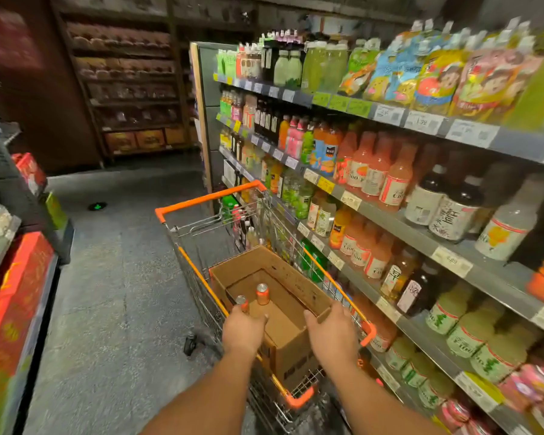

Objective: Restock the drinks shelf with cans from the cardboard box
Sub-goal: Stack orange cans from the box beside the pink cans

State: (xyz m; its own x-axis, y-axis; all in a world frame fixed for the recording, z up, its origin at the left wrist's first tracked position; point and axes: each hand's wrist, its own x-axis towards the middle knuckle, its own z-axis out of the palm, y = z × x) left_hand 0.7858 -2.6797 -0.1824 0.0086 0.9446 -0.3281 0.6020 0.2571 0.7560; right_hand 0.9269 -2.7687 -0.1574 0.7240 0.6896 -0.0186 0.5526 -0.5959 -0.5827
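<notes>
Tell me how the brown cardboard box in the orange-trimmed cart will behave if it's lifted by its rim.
The brown cardboard box is probably light: only two orange cans show inside. Its open top walls likely flex where the right hand grips the rim. The upright cans may tip or slide if it tilts, with much bare floor around them.

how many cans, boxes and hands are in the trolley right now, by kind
cans: 2, one standing free, one under the left hand
cardboard box: 1
hands: 2, left hand on a can, right hand on the box rim
total: 5
</notes>
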